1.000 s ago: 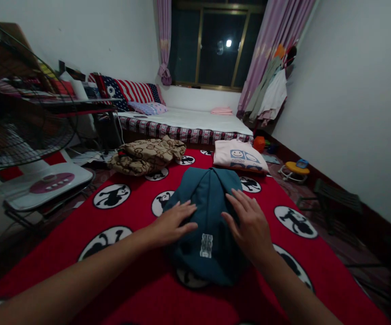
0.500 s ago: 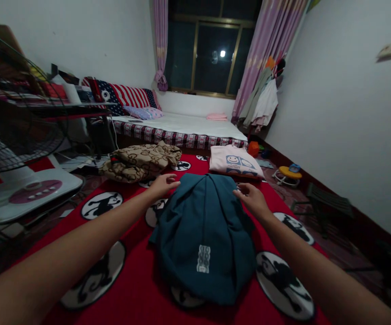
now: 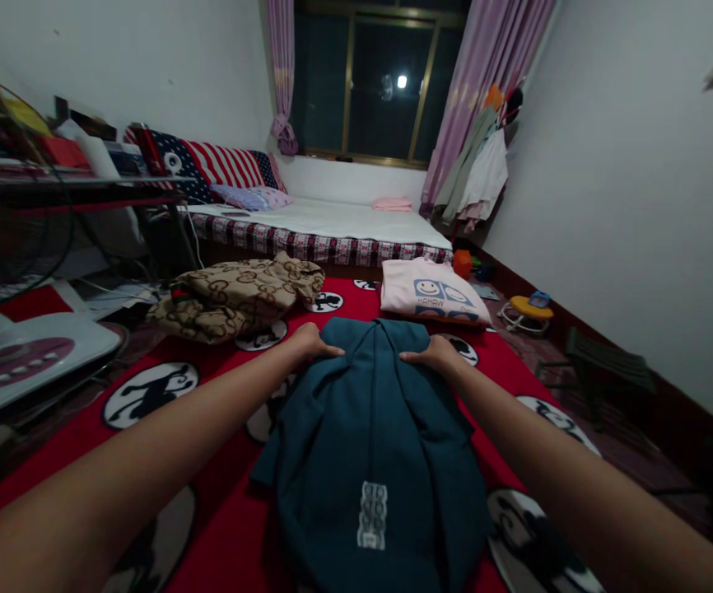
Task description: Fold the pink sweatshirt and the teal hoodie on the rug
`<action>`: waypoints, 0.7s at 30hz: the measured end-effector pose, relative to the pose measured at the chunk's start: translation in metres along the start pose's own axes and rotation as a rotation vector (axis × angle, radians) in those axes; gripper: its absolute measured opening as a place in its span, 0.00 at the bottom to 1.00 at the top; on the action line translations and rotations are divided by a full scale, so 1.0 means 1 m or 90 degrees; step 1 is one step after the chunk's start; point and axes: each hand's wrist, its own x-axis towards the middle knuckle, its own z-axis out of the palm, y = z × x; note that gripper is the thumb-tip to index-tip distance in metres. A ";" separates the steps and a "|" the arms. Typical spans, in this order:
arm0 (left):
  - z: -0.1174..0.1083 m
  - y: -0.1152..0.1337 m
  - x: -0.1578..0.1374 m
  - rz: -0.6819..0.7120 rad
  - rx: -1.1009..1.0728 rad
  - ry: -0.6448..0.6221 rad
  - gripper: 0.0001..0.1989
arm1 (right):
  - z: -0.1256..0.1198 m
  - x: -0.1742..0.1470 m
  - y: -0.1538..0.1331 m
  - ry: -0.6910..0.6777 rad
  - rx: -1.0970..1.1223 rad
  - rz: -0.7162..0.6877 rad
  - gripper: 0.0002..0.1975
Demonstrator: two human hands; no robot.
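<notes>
A teal garment (image 3: 375,428) with a patterned label near its lower middle lies in front of me on a red blanket (image 3: 226,519). My left hand (image 3: 314,342) grips the garment's far left corner, thumb on top and fingers hidden beneath the cloth. At the far right corner, my right hand (image 3: 434,354) pinches the cloth the same way, its fingers also out of sight. Just beyond the garment are a brown patterned garment (image 3: 233,296) bunched at the left and a folded pale pink garment (image 3: 424,284) with smiley prints at the right.
A fan base (image 3: 35,354) and a cluttered desk (image 3: 134,185) stand at the left. Along the back is a bed (image 3: 332,218) under the window. On the right floor are a yellow stool (image 3: 529,309) and a dark folding stool (image 3: 607,362).
Both hands have moved inward from beside the garment and closed on its far corners. The view has shifted, and the teal garment appears larger and lower.
</notes>
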 end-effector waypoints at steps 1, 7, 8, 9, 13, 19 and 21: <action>-0.001 0.000 -0.005 -0.017 0.027 0.004 0.27 | -0.002 -0.002 0.002 -0.014 -0.002 0.005 0.28; -0.011 -0.008 -0.054 -0.066 0.114 -0.062 0.22 | -0.008 -0.035 0.018 -0.066 -0.041 -0.001 0.27; -0.012 -0.011 -0.062 -0.071 0.123 -0.071 0.22 | -0.008 -0.043 0.021 -0.070 -0.034 0.007 0.26; -0.012 -0.013 -0.069 -0.076 0.128 -0.073 0.22 | -0.008 -0.051 0.024 -0.072 -0.023 0.013 0.25; -0.012 -0.018 -0.090 -0.080 0.093 -0.038 0.25 | -0.007 -0.071 0.028 -0.053 0.005 0.012 0.22; -0.006 0.000 -0.093 -0.102 0.064 0.012 0.23 | -0.010 -0.057 0.010 0.006 0.098 0.101 0.22; -0.003 0.006 -0.090 -0.089 0.070 0.019 0.21 | -0.011 -0.054 0.001 0.029 0.147 0.115 0.23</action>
